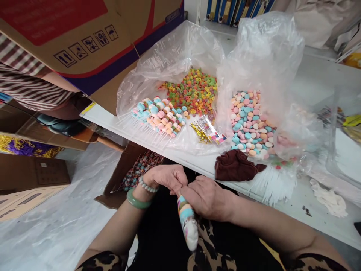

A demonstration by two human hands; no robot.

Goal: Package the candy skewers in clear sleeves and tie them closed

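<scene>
In front of my lap I have a wrapped candy skewer [186, 214], banded in blue, orange, pink and white, its lower end hanging down. My right hand [208, 197] is closed around its upper end. Fingers pinched, my left hand [170, 177] meets the right at that same end; the exact spot they grip is hidden. On the table ahead lies a pile of candy skewers [162, 116] on white sticks. Close to it are gold twist ties [200, 132] and a printed clear wrapper [211, 130].
Plastic bags hold ring gummies [194, 92] and pastel candies [249, 124]. A brown cloth [237, 165] and white sticks [278, 184] lie near the table edge. A large carton [93, 41] stands left, beside another person [31, 82]. Below is a box of wrapped skewers [143, 169].
</scene>
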